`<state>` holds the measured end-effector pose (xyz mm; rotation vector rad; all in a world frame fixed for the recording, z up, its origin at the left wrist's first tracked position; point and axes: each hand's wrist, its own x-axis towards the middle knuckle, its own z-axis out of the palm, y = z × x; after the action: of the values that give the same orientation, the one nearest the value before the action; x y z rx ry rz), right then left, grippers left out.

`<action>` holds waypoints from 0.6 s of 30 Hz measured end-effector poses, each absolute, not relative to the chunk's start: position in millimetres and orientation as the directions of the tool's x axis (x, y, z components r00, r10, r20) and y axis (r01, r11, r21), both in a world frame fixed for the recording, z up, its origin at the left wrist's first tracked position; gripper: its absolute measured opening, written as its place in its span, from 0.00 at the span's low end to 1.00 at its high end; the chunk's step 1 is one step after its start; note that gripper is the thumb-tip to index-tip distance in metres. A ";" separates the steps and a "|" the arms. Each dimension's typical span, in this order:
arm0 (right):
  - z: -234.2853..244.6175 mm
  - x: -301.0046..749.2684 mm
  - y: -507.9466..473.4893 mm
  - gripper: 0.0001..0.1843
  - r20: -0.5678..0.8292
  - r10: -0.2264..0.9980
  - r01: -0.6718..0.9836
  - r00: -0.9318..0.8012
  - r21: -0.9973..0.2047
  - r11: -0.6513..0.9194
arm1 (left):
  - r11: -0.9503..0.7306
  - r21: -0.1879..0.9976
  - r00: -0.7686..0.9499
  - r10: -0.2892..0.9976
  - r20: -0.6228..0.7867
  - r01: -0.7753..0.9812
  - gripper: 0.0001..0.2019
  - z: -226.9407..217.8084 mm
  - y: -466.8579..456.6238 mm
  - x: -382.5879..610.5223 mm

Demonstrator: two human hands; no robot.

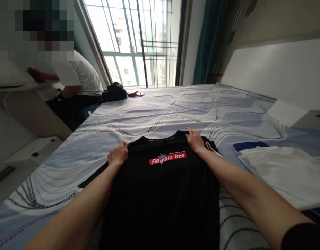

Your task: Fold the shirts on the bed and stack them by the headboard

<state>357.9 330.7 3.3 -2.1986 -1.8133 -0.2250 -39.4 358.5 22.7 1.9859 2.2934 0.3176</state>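
A black T-shirt (165, 194) with a red "Remain free" label lies spread on the bed, collar pointing away from me. My left hand (118, 153) is curled closed on the shirt's left shoulder. My right hand (195, 140) rests on the right shoulder by the collar, fingers bent and pinching the cloth. Both forearms reach over the shirt's sides.
The bed has a pale grey-blue sheet (175, 111) with wavy lines. Folded white and blue clothes (276, 170) lie at my right. A person in a white shirt (76, 74) sits at the bed's far left corner. A black bag (114, 92) and small items lie near the window.
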 end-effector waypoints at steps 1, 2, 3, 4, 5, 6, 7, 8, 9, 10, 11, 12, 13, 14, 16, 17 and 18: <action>1.2 353.7 316.6 0.30 0.269 0.947 0.980 0.177 -0.133 -0.146 | 0.093 0.212 -0.110 0.991 0.071 0.973 0.27 21.9 356.0 -40.2; -1.0 350.1 301.6 0.32 0.229 0.963 0.983 0.145 -0.146 -0.114 | 0.048 0.195 -0.066 0.994 0.086 0.980 0.28 20.7 352.0 -40.6; -3.1 347.0 286.4 0.34 0.182 0.977 0.985 0.112 -0.152 -0.084 | 0.003 0.163 -0.020 0.994 0.103 0.987 0.29 19.4 345.8 -40.5; -4.7 344.3 271.3 0.36 0.138 0.986 0.985 0.089 -0.158 -0.067 | -0.033 0.122 0.019 0.993 0.115 0.992 0.30 18.0 337.1 -40.0; -5.5 341.7 256.6 0.37 0.096 0.993 0.986 0.072 -0.160 -0.056 | -0.048 0.081 0.037 0.992 0.122 0.996 0.31 16.8 325.9 -39.0; -5.5 339.1 242.5 0.38 0.063 0.996 0.985 0.059 -0.165 -0.048 | -0.048 0.049 0.041 0.991 0.127 0.998 0.31 15.9 312.4 -37.7; -4.5 336.0 229.2 0.38 0.034 0.998 0.984 0.052 -0.172 -0.045 | -0.049 0.030 0.045 0.991 0.127 0.998 0.31 15.3 297.1 -36.2; -2.8 332.5 216.4 0.39 0.009 0.999 0.982 0.046 -0.182 -0.044 | -0.044 0.022 0.041 0.992 0.121 0.999 0.31 15.2 280.8 -34.5; -0.4 328.3 204.1 0.40 -0.012 0.999 0.980 0.040 -0.194 -0.042 | -0.038 0.022 0.036 0.994 0.104 0.999 0.30 15.6 264.1 -32.8; 2.5 323.6 192.1 0.40 -0.032 0.999 0.978 0.031 -0.207 -0.037 | -0.036 0.028 0.034 0.996 0.078 0.999 0.29 16.8 247.7 -31.2; 5.6 318.5 179.9 0.41 -0.048 0.999 0.975 0.018 -0.221 -0.028 | -0.037 0.034 0.035 0.998 0.045 0.999 0.29 18.7 231.7 -29.6; 8.9 313.2 167.6 0.41 -0.059 0.998 0.972 0.003 -0.234 -0.017 | -0.043 0.039 0.043 0.999 0.009 0.998 0.28 21.2 216.4 -27.9; 12.0 307.8 155.0 0.41 -0.068 0.998 0.969 -0.015 -0.247 -0.003 | -0.055 0.038 0.056 0.998 -0.025 0.998 0.28 24.2 201.4 -26.1; 14.7 302.6 142.0 0.40 -0.072 0.997 0.966 -0.033 -0.258 0.013 | -0.071 0.031 0.073 0.996 -0.052 0.997 0.29 27.3 186.5 -24.1; 18.9 293.3 115.1 0.37 -0.065 0.996 0.961 -0.059 -0.274 0.039 | -0.103 -0.001 0.103 0.992 -0.071 0.995 0.29 32.4 154.7 -19.6; 20.1 289.6 101.1 0.35 -0.053 0.996 0.959 -0.068 -0.280 0.050 | -0.114 -0.018 0.113 0.992 -0.061 0.993 0.28 33.6 136.8 -17.6; 20.7 286.5 86.8 0.34 -0.038 0.997 0.957 -0.074 -0.284 0.060 | -0.124 -0.028 0.123 0.992 -0.037 0.992 0.28 33.5 116.8 -16.0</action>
<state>286.5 86.8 20.7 -2.0153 -2.1582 0.3524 -16.0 116.8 33.5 2.3517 2.0765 -0.0730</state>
